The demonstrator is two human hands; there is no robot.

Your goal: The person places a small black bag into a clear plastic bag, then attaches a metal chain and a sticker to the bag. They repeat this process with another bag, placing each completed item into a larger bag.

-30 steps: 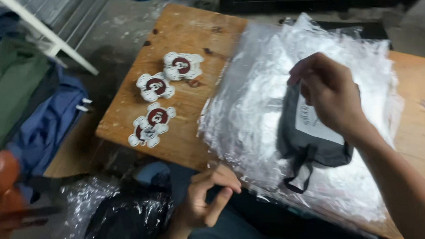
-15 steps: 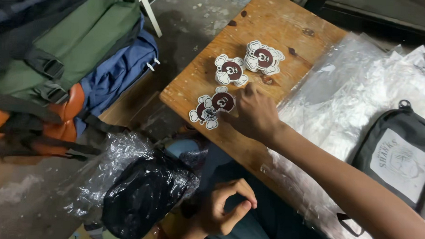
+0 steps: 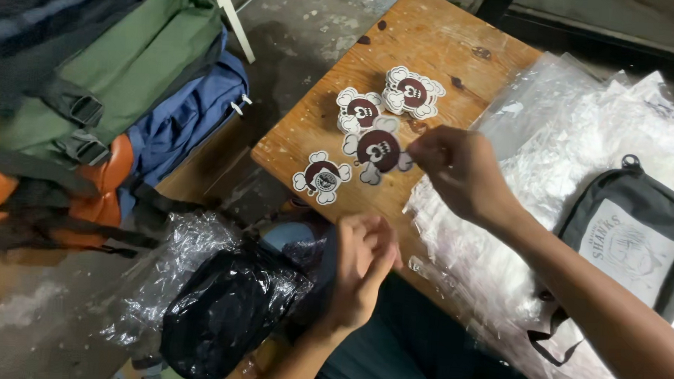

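My right hand [image 3: 459,172] pinches a skull-and-crossbones sticker [image 3: 378,150], white with a dark red face, lifted just above the wooden table [image 3: 427,42]. One like it [image 3: 321,178] lies near the table's front left corner, and two small stacks [image 3: 361,109] [image 3: 412,92] sit further back. My left hand [image 3: 360,270] hovers below the table edge with fingers loosely curled, holding nothing. A dark grey pouch [image 3: 638,240] with a white label lies on a pile of clear plastic bags [image 3: 551,138] at the right.
Green [image 3: 130,59], blue [image 3: 180,130] and orange [image 3: 19,191] backpacks lie heaped on the floor at the left. A black bag wrapped in clear plastic [image 3: 225,313] sits by my knees. A white bar [image 3: 235,14] leans near the table's far left.
My right hand left the grey pouch, reached to the stickers and picked one up. The view swung left and down. My left hand rose closer to the table edge.
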